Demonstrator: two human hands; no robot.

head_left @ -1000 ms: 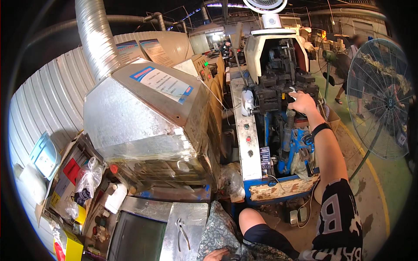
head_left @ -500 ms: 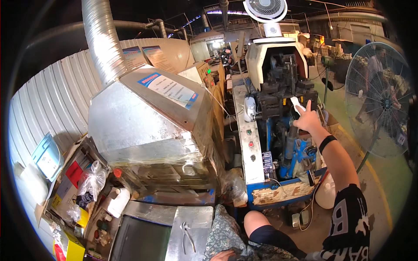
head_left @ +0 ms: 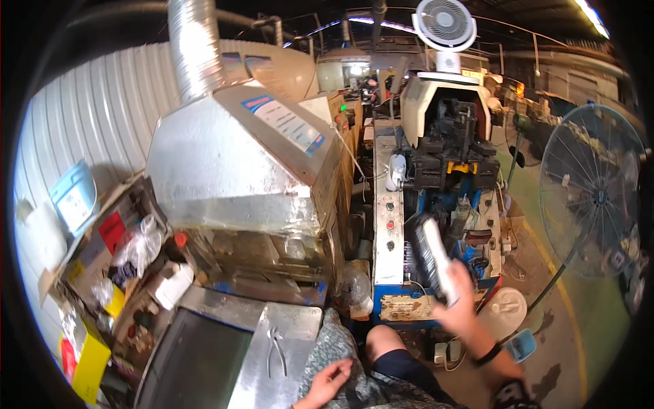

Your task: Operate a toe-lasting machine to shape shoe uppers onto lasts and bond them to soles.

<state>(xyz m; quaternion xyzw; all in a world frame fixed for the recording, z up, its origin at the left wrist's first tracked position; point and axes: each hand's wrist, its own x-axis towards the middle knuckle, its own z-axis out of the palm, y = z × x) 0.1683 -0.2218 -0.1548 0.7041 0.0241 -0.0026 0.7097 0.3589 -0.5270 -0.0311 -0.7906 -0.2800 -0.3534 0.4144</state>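
Note:
My right hand [head_left: 458, 296] is closed around the end of a black shoe with a white sole [head_left: 436, 259], smeared a little by motion. The shoe is tilted, sole toward the right, in front of the blue and black machine [head_left: 458, 146]. Low in the view, my left hand [head_left: 332, 380] rests on the patterned apron [head_left: 320, 351] over my lap, fingers loosely bent and apart, with nothing in them. To its left, a pair of pliers [head_left: 276, 354] lies on a bare metal plate [head_left: 255, 388].
Beside the plate runs a dark conveyor belt [head_left: 194, 361] under a sheet-metal hood [head_left: 228, 157]. A cluttered shelf [head_left: 146, 307] stands at left. A large fan [head_left: 593, 191] is at right. A white lidded bucket [head_left: 504, 313] and a blue basket [head_left: 521, 346] sit on the floor.
My right hand has come back from the machine's head toward me, and the shoe now shows in it. My left hand shows more fully on my lap. The view has shifted.

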